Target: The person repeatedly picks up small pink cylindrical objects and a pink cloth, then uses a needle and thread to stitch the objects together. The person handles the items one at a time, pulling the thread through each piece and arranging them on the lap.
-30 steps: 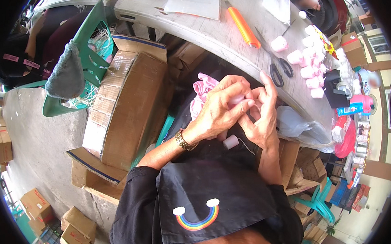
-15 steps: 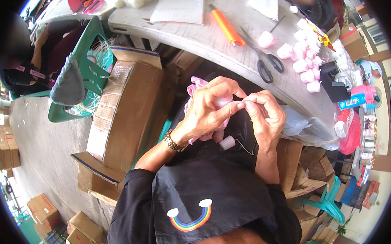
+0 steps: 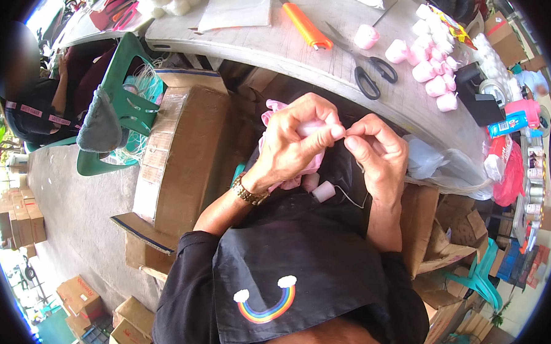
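Note:
My left hand (image 3: pixel 295 137), with a gold watch on its wrist, curls around a pale pink, soft-looking piece (image 3: pixel 310 128). Its thumb and forefinger meet the pinched fingertips of my right hand (image 3: pixel 379 152); what lies between the tips is too small to make out. A thin white cord (image 3: pixel 352 202) runs from a small pale pink cylinder (image 3: pixel 324 192) on my lap up toward my right palm. Pink cloth (image 3: pixel 273 113) bunches behind and below my left hand. A dark apron (image 3: pixel 291 245) with a rainbow covers my front.
On the table (image 3: pixel 233 41) lie black-handled scissors (image 3: pixel 367 82), an orange cutter (image 3: pixel 306 26) and several pink-and-white pieces (image 3: pixel 428 71). A tall cardboard box (image 3: pixel 186 157) stands at left beside a green chair (image 3: pixel 133 86). Another person (image 3: pixel 39 108) sits at far left. Open cartons (image 3: pixel 438 226) are at right.
Both hands remain joined at the fingertips; the right has shifted slightly right and the tips have come a little apart from the earlier tight pinch. The view has tilted slightly.

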Motion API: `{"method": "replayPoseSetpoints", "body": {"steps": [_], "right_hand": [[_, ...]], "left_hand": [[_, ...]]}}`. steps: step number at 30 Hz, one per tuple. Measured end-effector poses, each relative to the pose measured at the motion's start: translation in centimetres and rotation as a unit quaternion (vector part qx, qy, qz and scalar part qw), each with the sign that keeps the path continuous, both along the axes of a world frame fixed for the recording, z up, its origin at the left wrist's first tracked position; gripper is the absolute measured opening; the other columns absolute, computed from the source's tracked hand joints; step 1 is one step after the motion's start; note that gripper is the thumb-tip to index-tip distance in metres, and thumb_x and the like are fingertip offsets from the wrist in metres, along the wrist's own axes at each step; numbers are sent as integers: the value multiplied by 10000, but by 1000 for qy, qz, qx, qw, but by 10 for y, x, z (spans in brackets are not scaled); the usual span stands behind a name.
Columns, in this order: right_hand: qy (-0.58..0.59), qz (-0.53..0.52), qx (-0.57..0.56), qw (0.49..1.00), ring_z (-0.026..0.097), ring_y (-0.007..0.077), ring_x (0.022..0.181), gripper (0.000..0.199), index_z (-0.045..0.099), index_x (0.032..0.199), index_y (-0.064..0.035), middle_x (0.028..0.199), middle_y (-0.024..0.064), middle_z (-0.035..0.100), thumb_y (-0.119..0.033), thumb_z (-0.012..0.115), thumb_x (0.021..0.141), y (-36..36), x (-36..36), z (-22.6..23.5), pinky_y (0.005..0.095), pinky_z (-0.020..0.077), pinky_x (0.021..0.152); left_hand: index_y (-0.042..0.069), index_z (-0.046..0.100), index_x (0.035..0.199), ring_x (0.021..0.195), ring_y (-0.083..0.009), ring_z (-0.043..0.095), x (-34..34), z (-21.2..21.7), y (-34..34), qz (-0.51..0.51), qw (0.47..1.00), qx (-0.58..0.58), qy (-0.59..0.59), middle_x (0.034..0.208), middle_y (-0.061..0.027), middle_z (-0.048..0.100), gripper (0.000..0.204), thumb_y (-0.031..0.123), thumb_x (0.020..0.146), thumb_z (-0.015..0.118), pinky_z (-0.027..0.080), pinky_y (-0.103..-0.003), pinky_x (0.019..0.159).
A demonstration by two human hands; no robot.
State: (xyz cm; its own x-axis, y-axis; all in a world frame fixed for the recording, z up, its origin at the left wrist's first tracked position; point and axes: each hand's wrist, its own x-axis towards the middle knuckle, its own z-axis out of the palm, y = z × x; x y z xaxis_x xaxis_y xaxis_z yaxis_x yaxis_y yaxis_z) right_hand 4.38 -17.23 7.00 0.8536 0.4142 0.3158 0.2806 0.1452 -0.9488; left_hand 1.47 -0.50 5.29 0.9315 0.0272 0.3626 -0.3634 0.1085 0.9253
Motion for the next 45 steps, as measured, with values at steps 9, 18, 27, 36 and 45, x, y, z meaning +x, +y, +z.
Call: {"method": "replayPoseSetpoints", "body": {"steps": [9, 18, 27, 36, 45], "right_hand": [[-310, -165, -201, 914, 522, 104, 636, 179, 640, 908, -41, 763, 18, 544, 44, 704, 764, 35, -18, 5, 234, 402, 502], [-381, -170, -260, 871, 566, 177, 596, 205, 638, 895, -54, 721, 51, 534, 35, 702, 722, 63, -17, 2, 296, 423, 483], [-345, -166, -316, 868, 553, 187, 607, 136, 635, 863, -29, 738, 63, 553, 39, 691, 760, 61, -22, 8, 306, 434, 520], [-297, -138, -239, 914, 603, 165, 684, 147, 662, 923, 8, 803, 80, 608, 72, 670, 792, 53, -16, 5, 267, 485, 588], [-40, -62, -151, 986, 593, 67, 718, 146, 617, 947, 0, 852, 37, 641, 13, 695, 825, 42, -13, -7, 215, 491, 669]], "left_hand": [[38, 588, 1020, 1104, -299, 532, 0, -27, -4, -255, 611, -738, 131, 1118, -142, 532, 275, 301, 981, 516, 455, -472, 1011], [63, 564, 1043, 1125, -279, 526, -2, -33, -2, -224, 596, -764, 106, 1100, -135, 552, 247, 298, 970, 544, 471, -450, 983], [131, 526, 1082, 1116, -254, 552, -5, -31, -5, -119, 767, -630, 25, 1092, -71, 544, 198, 290, 968, 556, 460, -408, 972], [144, 477, 1122, 1103, -249, 564, -4, -29, -2, -36, 847, -531, -21, 1111, -70, 532, 184, 251, 982, 533, 514, -392, 879], [161, 433, 1207, 1113, -241, 543, -2, -30, -2, -13, 866, -498, -35, 1118, -74, 510, 268, 238, 976, 543, 515, -383, 871]]}}
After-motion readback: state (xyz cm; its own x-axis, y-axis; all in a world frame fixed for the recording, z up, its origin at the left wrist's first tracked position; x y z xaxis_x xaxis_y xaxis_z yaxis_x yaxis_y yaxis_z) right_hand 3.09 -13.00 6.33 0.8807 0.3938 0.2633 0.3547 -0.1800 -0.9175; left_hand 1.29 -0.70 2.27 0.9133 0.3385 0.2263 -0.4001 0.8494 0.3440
